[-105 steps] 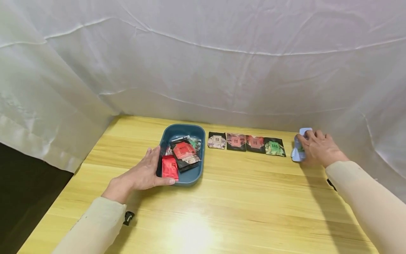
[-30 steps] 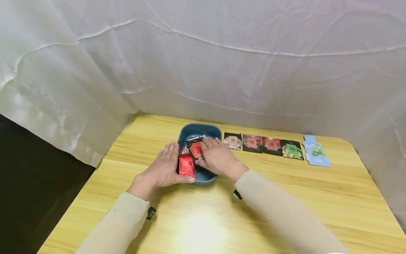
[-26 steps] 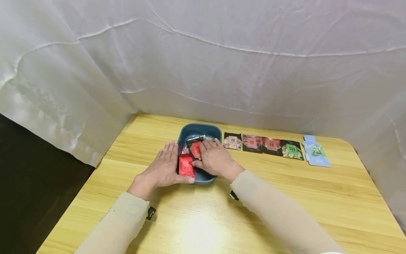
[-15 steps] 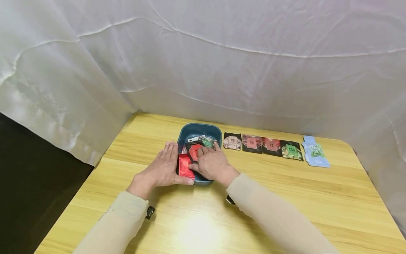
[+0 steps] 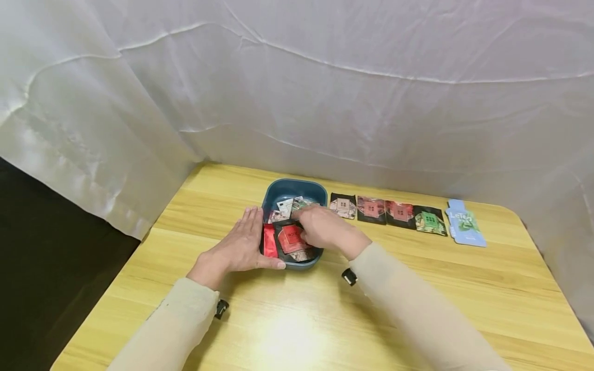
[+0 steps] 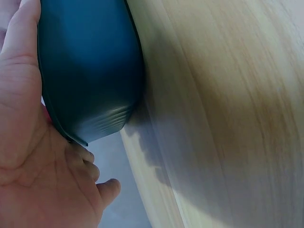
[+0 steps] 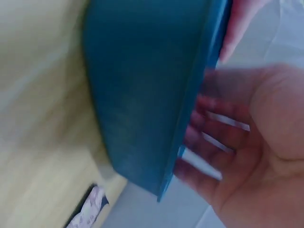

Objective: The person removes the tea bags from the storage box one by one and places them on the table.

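A blue plastic bin (image 5: 297, 266) holds several tea sachets. On top at its near end lies a black-and-red sachet (image 5: 293, 238), partly covering a shiny red sachet (image 5: 270, 242). Farther in are a white sachet (image 5: 284, 207) and a green-printed sachet (image 5: 302, 202). My left hand (image 5: 234, 247) rests along the bin's left side, fingers straight, thumb across the near corner. My right hand (image 5: 325, 229) reaches over the right rim among the sachets. In the right wrist view its fingers (image 7: 228, 130) are spread and lightly bent, with their tips hidden behind the rim.
Right of the bin, a row of flat sachets runs along the table's back: a cream-and-black sachet (image 5: 343, 206), two red-printed ones, a green-and-black sachet (image 5: 430, 220) and a blue LeTea packet (image 5: 465, 222). A white curtain (image 5: 352, 129) hangs behind the wooden table (image 5: 394, 278).
My right hand has left the blue packet, now lying flat at the row's end, and come into the bin. The black-and-red sachet has shifted toward the near end, uncovering sachets behind it.
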### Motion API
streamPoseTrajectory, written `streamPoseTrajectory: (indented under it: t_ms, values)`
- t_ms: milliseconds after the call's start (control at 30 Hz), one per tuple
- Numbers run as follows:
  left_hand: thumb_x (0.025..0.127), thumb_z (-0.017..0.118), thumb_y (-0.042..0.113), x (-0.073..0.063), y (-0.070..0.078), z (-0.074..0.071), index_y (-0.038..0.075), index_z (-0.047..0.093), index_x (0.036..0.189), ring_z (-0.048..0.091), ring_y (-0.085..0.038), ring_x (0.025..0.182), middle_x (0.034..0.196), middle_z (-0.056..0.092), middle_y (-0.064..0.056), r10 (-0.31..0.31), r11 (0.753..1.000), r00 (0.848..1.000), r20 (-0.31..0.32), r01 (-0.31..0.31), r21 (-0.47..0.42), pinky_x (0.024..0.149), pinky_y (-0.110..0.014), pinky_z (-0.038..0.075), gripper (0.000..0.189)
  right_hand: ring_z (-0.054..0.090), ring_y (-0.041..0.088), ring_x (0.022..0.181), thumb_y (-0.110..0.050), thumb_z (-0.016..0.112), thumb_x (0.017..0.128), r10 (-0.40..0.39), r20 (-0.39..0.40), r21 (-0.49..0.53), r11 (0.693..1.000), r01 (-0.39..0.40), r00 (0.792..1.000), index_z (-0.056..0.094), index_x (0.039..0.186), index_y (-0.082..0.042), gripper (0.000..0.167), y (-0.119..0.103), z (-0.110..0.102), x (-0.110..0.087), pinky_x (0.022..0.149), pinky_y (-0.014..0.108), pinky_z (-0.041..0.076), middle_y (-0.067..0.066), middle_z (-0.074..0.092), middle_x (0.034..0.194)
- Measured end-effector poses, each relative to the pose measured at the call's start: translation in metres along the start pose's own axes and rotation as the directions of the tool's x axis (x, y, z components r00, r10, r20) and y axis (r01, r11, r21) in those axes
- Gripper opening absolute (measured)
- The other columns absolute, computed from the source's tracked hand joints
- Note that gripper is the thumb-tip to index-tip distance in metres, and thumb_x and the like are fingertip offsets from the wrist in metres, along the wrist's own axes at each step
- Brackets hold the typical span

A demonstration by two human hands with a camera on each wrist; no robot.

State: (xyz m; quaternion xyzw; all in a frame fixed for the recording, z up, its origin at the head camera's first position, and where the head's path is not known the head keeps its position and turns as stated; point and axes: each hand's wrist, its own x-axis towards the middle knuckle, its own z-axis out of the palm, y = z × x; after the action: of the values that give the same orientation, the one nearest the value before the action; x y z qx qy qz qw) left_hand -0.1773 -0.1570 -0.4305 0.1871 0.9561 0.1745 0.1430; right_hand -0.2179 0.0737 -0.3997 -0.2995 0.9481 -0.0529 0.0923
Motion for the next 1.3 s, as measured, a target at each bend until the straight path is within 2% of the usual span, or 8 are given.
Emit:
streamPoseTrajectory:
  t_ms: [100,267,433,733,1000,1167,1300]
  values:
    - [0.072,0.070,0.090,0.000,0.000,0.001,-0.005,-0.004,0.166,-0.004,-0.041,0.164,0.175,-0.003,-0.026,-0.003,1.000,1.000,0.006,0.003,0.000,0.133,-0.054,0.010,0.152,0.045,0.036,0.150,-0.021,0.082,0.092,-0.021,0.084,-0.015,1.000,0.022,0.996,0.052,0.155,-0.006,0.071,0.006,0.002,0.003,0.126,0.053,0.035,0.015,0.050,0.161]
    - [0.074,0.071,0.088,0.001,0.000,0.002,-0.005,-0.003,0.166,-0.004,-0.041,0.164,0.175,-0.003,-0.026,0.001,1.000,1.000,0.012,-0.001,-0.001,0.133,-0.053,0.010,0.151,0.035,0.035,0.157,-0.029,0.089,0.086,-0.025,0.147,-0.031,0.999,0.030,0.989,0.039,0.163,-0.008,0.094,0.009,0.012,0.008,0.130,0.050,0.028,0.013,0.037,0.170]
    - [0.074,0.072,0.087,0.002,0.000,0.003,-0.005,-0.003,0.166,-0.004,-0.041,0.164,0.176,-0.003,-0.025,0.000,1.000,1.000,0.011,0.000,-0.011,0.133,-0.053,0.012,0.150,0.030,0.035,0.159,-0.029,0.091,0.084,-0.041,0.157,-0.017,0.999,0.044,0.987,0.032,0.166,-0.008,0.103,0.011,0.013,0.012,0.131,0.050,0.025,0.013,0.031,0.172]
    - [0.074,0.071,0.087,0.003,0.000,0.002,-0.005,-0.005,0.166,-0.005,-0.041,0.164,0.176,-0.004,-0.025,0.001,1.000,1.000,0.017,-0.001,-0.017,0.133,-0.052,0.010,0.151,0.028,0.033,0.160,-0.032,0.089,0.084,-0.039,0.215,0.007,0.999,0.038,0.976,0.032,0.166,-0.010,0.102,0.013,0.012,0.017,0.131,0.056,0.022,0.013,0.031,0.172]
    - [0.075,0.072,0.086,0.003,-0.001,0.001,-0.005,-0.005,0.166,-0.005,-0.041,0.164,0.176,-0.004,-0.026,0.006,1.000,1.000,0.017,-0.005,-0.027,0.133,-0.053,0.011,0.150,0.029,0.036,0.160,-0.043,0.087,0.084,-0.003,0.191,0.019,1.000,0.000,0.982,0.031,0.166,-0.009,0.105,0.012,0.015,0.016,0.131,0.054,0.021,0.016,0.032,0.171]
    - [0.075,0.072,0.085,0.002,-0.001,0.002,-0.006,-0.004,0.166,-0.004,-0.042,0.163,0.175,-0.003,-0.027,0.011,1.000,1.000,0.013,-0.011,-0.024,0.133,-0.053,0.011,0.150,0.040,0.035,0.151,-0.047,0.088,0.078,0.006,0.090,0.030,1.000,-0.009,0.996,0.036,0.159,-0.005,0.106,0.011,0.018,0.015,0.128,0.048,0.031,0.018,0.043,0.160]
    - [0.075,0.072,0.086,0.002,-0.002,0.002,-0.006,-0.004,0.166,-0.004,-0.042,0.163,0.175,-0.004,-0.027,0.012,1.000,1.000,0.010,-0.011,-0.023,0.133,-0.052,0.010,0.150,0.047,0.030,0.135,-0.049,0.087,0.074,-0.006,0.009,0.007,1.000,0.005,1.000,0.039,0.155,-0.004,0.105,0.012,0.016,0.012,0.122,0.045,0.041,0.015,0.049,0.147]
